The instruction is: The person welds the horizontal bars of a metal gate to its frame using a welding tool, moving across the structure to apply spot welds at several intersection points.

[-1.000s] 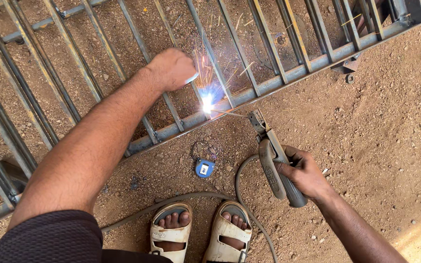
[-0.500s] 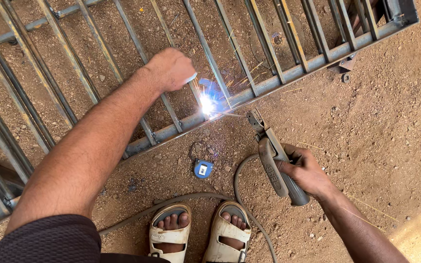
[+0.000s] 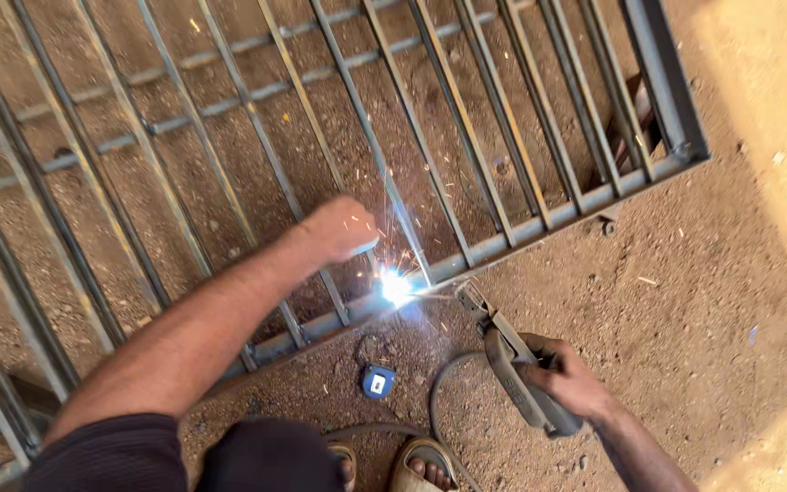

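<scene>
Mid-weld on the steel bar gate (image 3: 539, 228), which lies flat on the dirt ground (image 3: 712, 301). Arc (image 3: 396, 287) is lit at the gate's near bottom rail, where a vertical bar meets it; sparks scatter up over the bars. Right hand (image 3: 568, 381), just right of the arc, has its grip closed around the grey electrode holder (image 3: 521, 383), rod tip at the joint. Left hand (image 3: 343, 228), just above the arc, is fisted on the bar beside the joint; whether it holds anything I cannot tell. Cable (image 3: 439, 401) loops back from the holder. Small blue tape measure (image 3: 377, 381) sits just below the arc.

Judgement: tack in progress. Next needs a steady rod angle, and the left hand must stay out of the spatter.
</scene>
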